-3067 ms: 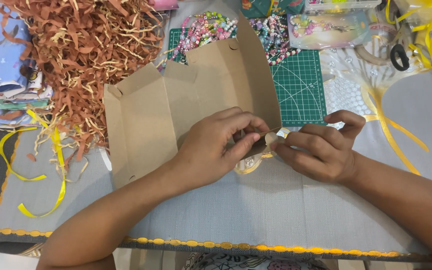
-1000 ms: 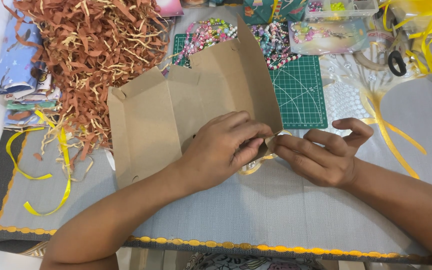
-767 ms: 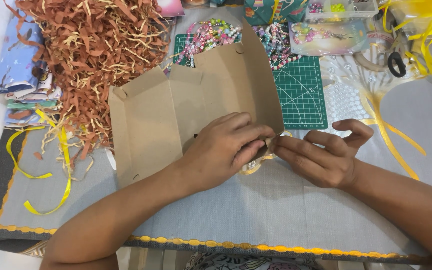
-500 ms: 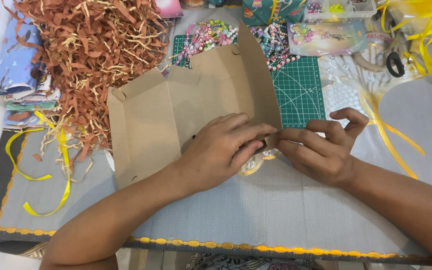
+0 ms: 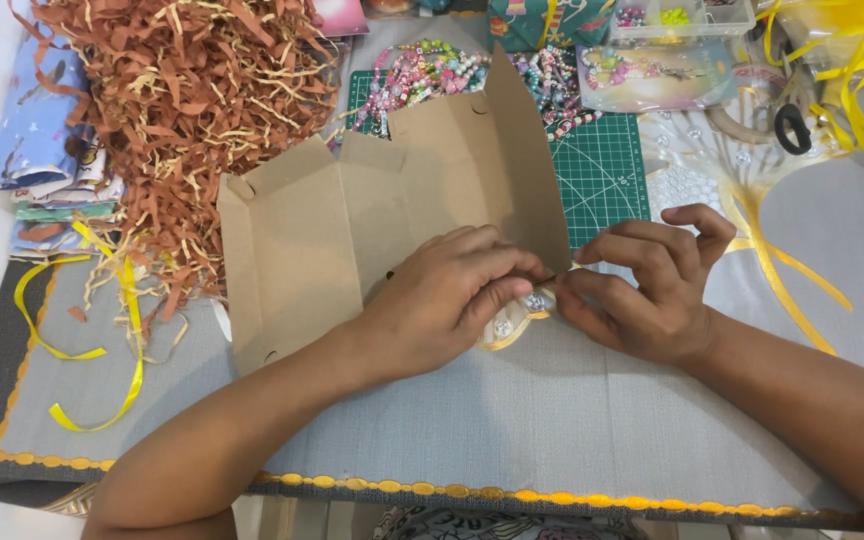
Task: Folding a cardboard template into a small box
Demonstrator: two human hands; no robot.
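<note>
A flat, creased brown cardboard box blank (image 5: 352,230) stands partly folded on the grey table mat (image 5: 552,420). My left hand (image 5: 442,300) rests on the blank's lower right corner, its fingertips pinching a small shiny item (image 5: 537,298) with a yellow ribbon loop (image 5: 504,335) under it. My right hand (image 5: 647,285) meets it from the right, thumb and forefinger pinching the same small item. What the item is cannot be made out; my fingers cover most of it.
A heap of brown shredded paper (image 5: 182,110) lies at the back left, folded cloths (image 5: 37,150) beside it. A green cutting mat (image 5: 602,170), bead strings (image 5: 422,70), clear bead boxes (image 5: 672,40) and yellow ribbons (image 5: 782,270) fill the back and right.
Both hands have stayed at the blank's lower right corner; my right hand's fingers have closed in against my left fingertips. The view has shifted slightly.
</note>
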